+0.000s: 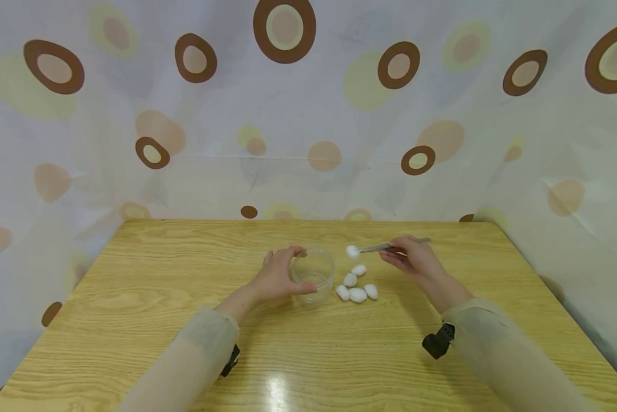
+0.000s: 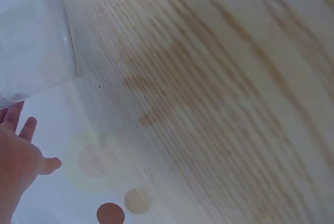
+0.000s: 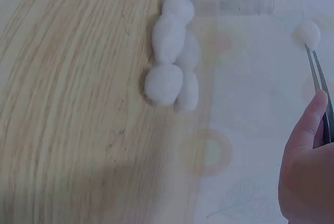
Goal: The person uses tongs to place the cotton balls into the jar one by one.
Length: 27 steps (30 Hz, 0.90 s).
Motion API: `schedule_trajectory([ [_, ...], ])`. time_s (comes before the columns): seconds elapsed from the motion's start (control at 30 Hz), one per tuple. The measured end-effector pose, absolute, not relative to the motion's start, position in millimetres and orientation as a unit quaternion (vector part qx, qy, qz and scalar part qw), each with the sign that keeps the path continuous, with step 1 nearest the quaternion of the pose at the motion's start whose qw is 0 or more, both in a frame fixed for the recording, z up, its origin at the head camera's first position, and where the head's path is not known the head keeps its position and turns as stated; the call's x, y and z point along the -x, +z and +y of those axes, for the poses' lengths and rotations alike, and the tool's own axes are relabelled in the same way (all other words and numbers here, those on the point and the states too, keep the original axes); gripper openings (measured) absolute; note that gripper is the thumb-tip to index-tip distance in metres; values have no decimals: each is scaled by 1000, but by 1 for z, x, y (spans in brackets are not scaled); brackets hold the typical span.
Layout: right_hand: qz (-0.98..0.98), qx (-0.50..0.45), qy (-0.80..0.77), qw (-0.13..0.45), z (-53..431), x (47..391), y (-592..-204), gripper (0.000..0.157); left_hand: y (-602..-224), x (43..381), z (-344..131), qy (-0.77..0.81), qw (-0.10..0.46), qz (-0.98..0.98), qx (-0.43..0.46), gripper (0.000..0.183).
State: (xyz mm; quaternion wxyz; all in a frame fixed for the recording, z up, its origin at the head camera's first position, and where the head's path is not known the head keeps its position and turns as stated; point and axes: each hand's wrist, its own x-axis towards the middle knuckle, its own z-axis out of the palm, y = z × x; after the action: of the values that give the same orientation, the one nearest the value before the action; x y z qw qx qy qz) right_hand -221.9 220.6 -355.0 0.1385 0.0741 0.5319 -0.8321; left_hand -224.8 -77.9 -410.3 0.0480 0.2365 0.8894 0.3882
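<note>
My left hand [image 1: 277, 277] holds a transparent round tub [image 1: 313, 274] by its side, thumb at the front and fingers round the back. In the left wrist view the tub [image 2: 36, 51] is partly cut off by the frame edge. A pair of metal tweezers [image 1: 375, 248] is pinched in my right hand [image 1: 416, 260]. Their tips grip one white cotton ball [image 1: 352, 252], raised above the table to the right of the tub. Several more cotton balls [image 1: 357, 295] lie close together on the table between the tub and my right hand.
The wooden table [image 1: 159, 320] reaches back to a hanging sheet [image 1: 287, 114] printed with circles, which also closes off both sides. A black wrist device [image 1: 438, 341] sits under the right forearm, and another [image 1: 230, 361] by the left.
</note>
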Motion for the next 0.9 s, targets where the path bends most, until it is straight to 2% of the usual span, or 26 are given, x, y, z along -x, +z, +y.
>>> schedule_trajectory([
  [0.27, 549, -55, -822, 140, 188, 230, -352, 26, -411, 225, -78, 388, 51, 890, -234, 82],
  [0.47, 597, -47, -791, 124, 166, 232, -353, 16, -410, 225, -78, 387, 53, 891, -232, 81],
  [0.9, 646, -23, -756, 104, 149, 235, -367, 13, -412, 226, -78, 379, 49, 896, -227, 81],
])
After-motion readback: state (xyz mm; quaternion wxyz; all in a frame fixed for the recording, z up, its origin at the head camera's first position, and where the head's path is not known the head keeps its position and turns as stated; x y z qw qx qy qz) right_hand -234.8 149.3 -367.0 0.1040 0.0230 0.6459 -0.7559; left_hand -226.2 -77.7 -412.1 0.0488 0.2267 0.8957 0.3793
